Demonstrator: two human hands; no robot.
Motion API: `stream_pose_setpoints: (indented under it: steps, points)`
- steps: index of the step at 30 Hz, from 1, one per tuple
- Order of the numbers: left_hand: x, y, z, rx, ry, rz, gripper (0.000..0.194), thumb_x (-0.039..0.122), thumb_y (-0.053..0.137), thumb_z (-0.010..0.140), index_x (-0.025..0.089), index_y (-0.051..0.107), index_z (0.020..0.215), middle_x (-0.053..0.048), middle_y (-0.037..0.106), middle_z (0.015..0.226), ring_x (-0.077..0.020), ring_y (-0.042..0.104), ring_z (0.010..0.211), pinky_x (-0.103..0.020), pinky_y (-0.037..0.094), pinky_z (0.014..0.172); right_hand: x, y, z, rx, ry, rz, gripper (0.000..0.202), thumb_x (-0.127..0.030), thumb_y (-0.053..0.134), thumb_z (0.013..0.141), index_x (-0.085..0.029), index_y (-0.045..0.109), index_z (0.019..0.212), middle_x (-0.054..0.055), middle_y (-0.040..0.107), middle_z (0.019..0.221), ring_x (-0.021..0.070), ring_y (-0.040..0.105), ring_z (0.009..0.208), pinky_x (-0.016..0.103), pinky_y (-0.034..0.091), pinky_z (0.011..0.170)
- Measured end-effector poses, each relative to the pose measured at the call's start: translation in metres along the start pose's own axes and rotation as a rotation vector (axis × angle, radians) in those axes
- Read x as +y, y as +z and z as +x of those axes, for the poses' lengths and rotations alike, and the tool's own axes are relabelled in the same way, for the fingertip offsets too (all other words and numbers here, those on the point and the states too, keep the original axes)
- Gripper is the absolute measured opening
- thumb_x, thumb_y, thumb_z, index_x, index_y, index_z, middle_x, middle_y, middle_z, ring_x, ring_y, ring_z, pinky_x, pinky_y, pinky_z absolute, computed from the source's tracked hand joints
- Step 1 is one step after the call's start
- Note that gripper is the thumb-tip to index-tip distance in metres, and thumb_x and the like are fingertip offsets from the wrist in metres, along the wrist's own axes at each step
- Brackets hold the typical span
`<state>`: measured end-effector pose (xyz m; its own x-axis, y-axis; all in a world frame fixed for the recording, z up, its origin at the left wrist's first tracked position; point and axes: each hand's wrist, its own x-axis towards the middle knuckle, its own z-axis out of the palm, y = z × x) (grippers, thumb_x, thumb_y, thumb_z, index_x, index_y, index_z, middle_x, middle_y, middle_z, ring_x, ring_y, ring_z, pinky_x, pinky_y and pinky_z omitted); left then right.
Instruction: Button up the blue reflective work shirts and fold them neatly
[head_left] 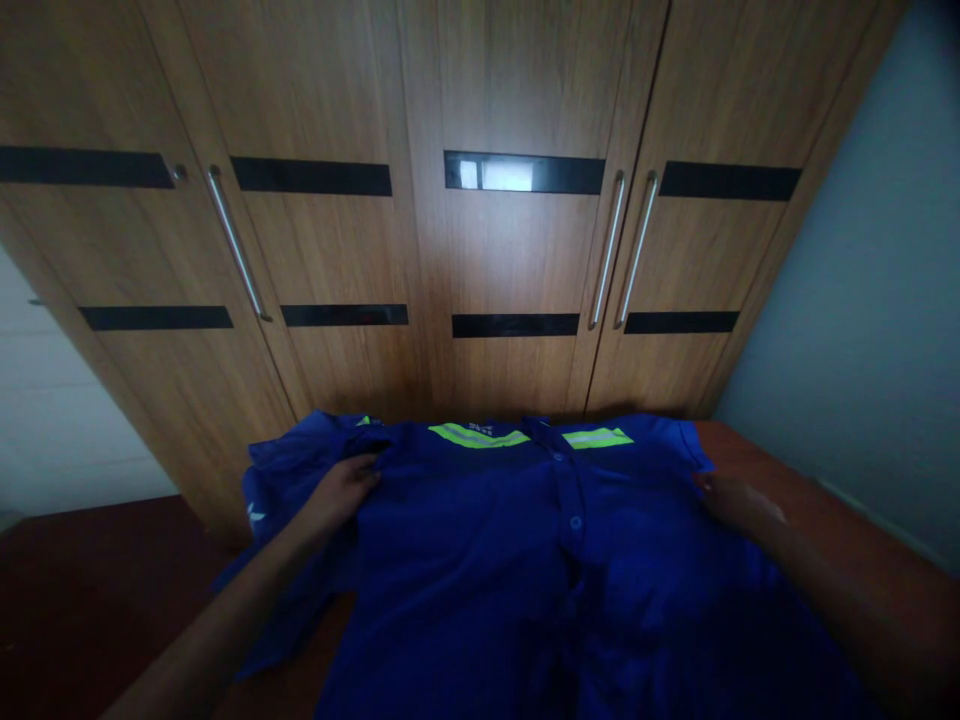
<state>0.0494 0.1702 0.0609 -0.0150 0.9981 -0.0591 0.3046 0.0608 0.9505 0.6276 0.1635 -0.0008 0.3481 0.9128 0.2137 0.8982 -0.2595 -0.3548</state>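
A blue button-front shirt [465,540] with yellow-green reflective strips across its upper part is spread out before me. My left hand [351,487] is closed on the shirt's edge near the left sleeve. On the other side, my right hand [731,498] pinches the shirt's edge below the right sleeve. To the left, another part of blue cloth [289,490] with a small white mark lies bunched beside the shirt; whether it is a separate garment I cannot tell. The lower front of the shirt is in dark shadow.
A wooden wardrobe [510,250] with long metal handles and black strips stands just beyond the shirt. Reddish-brown floor [817,530] shows at the right, by a pale blue wall [862,300]. White panels [60,400] stand at the far left.
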Motion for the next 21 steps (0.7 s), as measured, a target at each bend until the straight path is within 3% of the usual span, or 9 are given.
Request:
stream_pose_setpoints:
  steps: [2,4,8,11,16,21]
  points:
    - [-0.006,0.003,0.007,-0.026,0.054,0.111,0.027,0.028,0.067,0.057,0.018,0.071,0.082,-0.004,0.074,0.077,-0.0281,0.068,0.079,-0.034,0.052,0.075,-0.030,0.011,-0.005,-0.022,-0.050,-0.014,0.019,-0.023,0.053,0.079,-0.016,0.069,0.088,0.018,0.069,0.100,0.0311,0.065,0.092,0.042,0.046,0.079]
    - [-0.008,0.005,0.012,-0.050,0.092,0.186,0.024,0.028,0.067,0.057,0.018,0.072,0.078,-0.005,0.075,0.078,-0.0292,0.068,0.082,-0.034,0.051,0.077,-0.067,0.022,-0.007,-0.057,-0.151,0.011,0.026,-0.024,0.048,0.084,-0.017,0.065,0.103,0.016,0.064,0.114,0.0278,0.059,0.107,0.038,0.042,0.089]
    - [-0.003,0.007,0.013,-0.018,0.085,0.214,0.026,0.037,0.067,0.061,0.017,0.072,0.077,-0.005,0.074,0.074,-0.0292,0.068,0.077,-0.033,0.051,0.073,-0.143,0.046,-0.006,-0.232,-0.269,0.089,0.034,-0.040,0.041,0.091,-0.019,0.068,0.090,0.008,0.072,0.091,0.0206,0.066,0.088,0.026,0.045,0.076]
    - [0.004,0.011,0.010,0.014,0.045,0.153,0.032,0.042,0.068,0.063,0.016,0.071,0.081,-0.004,0.073,0.069,-0.0272,0.067,0.069,-0.033,0.051,0.067,-0.183,0.062,-0.005,-0.319,-0.280,0.113,0.037,-0.046,0.047,0.088,-0.017,0.070,0.082,0.006,0.072,0.079,0.0198,0.067,0.076,0.025,0.047,0.068]
    - [0.008,0.018,0.008,0.027,0.005,0.027,0.036,0.044,0.068,0.064,0.015,0.070,0.086,-0.003,0.071,0.064,-0.0241,0.066,0.060,-0.032,0.051,0.060,-0.218,0.073,-0.018,-0.340,-0.306,0.082,0.024,-0.035,0.062,0.078,-0.019,0.068,0.096,0.006,0.072,0.094,0.0217,0.066,0.089,0.027,0.047,0.075]
    - [0.006,0.019,0.007,0.059,-0.005,-0.044,0.031,0.043,0.065,0.069,0.016,0.068,0.084,-0.003,0.071,0.068,-0.0219,0.066,0.062,-0.030,0.051,0.062,-0.226,0.070,-0.048,-0.339,-0.352,0.015,0.020,-0.026,0.059,0.078,-0.019,0.068,0.094,0.011,0.068,0.106,0.0253,0.063,0.101,0.031,0.044,0.084]
